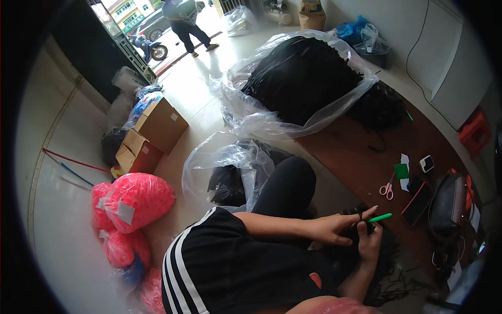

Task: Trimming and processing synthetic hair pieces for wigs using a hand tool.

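Just over my lap, my left hand point(334, 228) and my right hand point(370, 242) meet. The right one is closed around a slim bright green rod point(380, 217) with a rounded tip pointing right; its exact kind is unclear. Thin black cords point(351, 211) loop by the fingers of my left hand, which pinches them with the index finger stretched out. More black cords point(387, 254) hang below and beside my right hand. My dark-clad knee point(293, 180) is raised beyond my left forearm. Both palms are partly hidden.
On the brown table point(334, 152) lie pink-handled scissors point(387, 191), a phone point(417, 204), a white-cased device point(426, 164) and a dark handbag point(446, 204). A large clear bag of black strands point(303, 78) covers its far end. Cartons point(159, 125) and pink bags point(138, 201) stand left. A person point(185, 26) is at the doorway.
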Motion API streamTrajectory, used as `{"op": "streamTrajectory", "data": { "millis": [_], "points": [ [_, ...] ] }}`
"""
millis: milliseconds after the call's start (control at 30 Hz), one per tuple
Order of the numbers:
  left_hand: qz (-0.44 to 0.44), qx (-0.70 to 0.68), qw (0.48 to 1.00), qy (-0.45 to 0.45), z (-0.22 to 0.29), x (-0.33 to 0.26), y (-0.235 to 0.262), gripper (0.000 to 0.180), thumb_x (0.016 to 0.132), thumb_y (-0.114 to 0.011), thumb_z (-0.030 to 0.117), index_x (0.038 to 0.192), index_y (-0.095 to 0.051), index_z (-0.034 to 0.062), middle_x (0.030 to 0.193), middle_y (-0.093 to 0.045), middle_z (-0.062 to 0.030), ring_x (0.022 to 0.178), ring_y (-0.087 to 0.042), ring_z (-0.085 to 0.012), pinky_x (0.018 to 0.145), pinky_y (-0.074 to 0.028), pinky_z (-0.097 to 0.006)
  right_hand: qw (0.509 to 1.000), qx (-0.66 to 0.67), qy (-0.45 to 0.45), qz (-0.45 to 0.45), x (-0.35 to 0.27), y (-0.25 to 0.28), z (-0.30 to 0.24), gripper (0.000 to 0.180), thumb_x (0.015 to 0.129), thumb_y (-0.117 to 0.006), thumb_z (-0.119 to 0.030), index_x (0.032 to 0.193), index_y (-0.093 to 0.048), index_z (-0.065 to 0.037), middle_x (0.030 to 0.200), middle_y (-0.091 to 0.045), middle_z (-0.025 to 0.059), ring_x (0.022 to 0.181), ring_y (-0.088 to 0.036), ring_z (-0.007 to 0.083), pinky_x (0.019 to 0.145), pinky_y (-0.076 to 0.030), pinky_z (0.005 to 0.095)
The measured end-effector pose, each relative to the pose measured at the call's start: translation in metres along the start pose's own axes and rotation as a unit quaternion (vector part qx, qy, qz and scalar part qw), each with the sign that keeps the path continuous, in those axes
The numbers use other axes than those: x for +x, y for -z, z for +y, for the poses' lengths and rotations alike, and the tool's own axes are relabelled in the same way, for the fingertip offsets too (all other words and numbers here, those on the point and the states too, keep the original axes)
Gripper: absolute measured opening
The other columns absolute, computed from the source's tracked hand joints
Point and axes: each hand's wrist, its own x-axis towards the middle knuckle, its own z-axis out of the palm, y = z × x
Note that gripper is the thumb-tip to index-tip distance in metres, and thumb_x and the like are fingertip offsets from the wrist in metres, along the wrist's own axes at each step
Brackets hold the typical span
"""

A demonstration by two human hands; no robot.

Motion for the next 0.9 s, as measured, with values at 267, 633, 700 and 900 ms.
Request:
{"op": "streamTrajectory", "data": {
  "millis": [267, 633, 700, 900],
  "points": [
    [0.1, -0.141, 0.985, 0.012, 0.001, 0.004, -0.002, 0.093, 0.094, -0.063, 0.008, 0.155, 0.007, 0.0128, 0.123, -0.052, -0.0044, 0.085, -0.057, -0.0039, 0.075, -0.051, -0.024, 0.966, -0.07, 0.04, 0.246, 0.001, -0.009, 0.008, 0.027, 0.096, -0.063, -0.023, 0.08, -0.059, -0.001, 0.073, -0.056, -0.0014, 0.07, -0.049, 0.0084, 0.066, -0.039, 0.0245],
    [0.122, -0.269, 0.955, 0.022, 0.002, 0.01, -0.003, 0.097, 0.093, -0.062, 0.001, 0.155, 0.009, 0.0239, 0.103, -0.059, 0.0005, 0.088, -0.05, -0.0007, 0.078, -0.045, -0.02, 0.98, 0.053, 0.039, 0.189, 0.009, 0.0, 0.017, 0.035, 0.099, -0.057, -0.034, 0.079, -0.056, -0.006, 0.065, -0.047, -0.0039, 0.057, -0.042, 0.0054, 0.054, -0.031, 0.0211],
    [0.135, -0.25, 0.959, 0.014, 0.012, 0.01, 0.002, 0.082, 0.093, -0.063, 0.001, 0.155, -0.012, 0.0135, 0.113, -0.06, 0.0001, 0.092, -0.05, -0.0007, 0.081, -0.044, -0.019, 0.973, 0.097, 0.023, 0.207, 0.008, 0.006, 0.003, 0.037, 0.099, -0.057, -0.033, 0.076, -0.057, -0.004, 0.062, -0.046, -0.0024, 0.056, -0.041, 0.0058, 0.054, -0.03, 0.0224],
    [0.131, -0.21, 0.969, 0.015, -0.001, 0.015, 0.005, 0.066, 0.089, -0.066, -0.001, 0.147, -0.037, 0.0022, 0.118, -0.059, -0.0007, 0.103, -0.052, -0.0043, 0.092, -0.041, -0.022, 0.988, 0.087, 0.011, 0.126, 0.011, 0.011, 0.004, 0.037, 0.097, -0.061, -0.035, 0.079, -0.061, -0.002, 0.063, -0.052, -0.0009, 0.056, -0.046, 0.0056, 0.053, -0.034, 0.0222]
  ]
}}
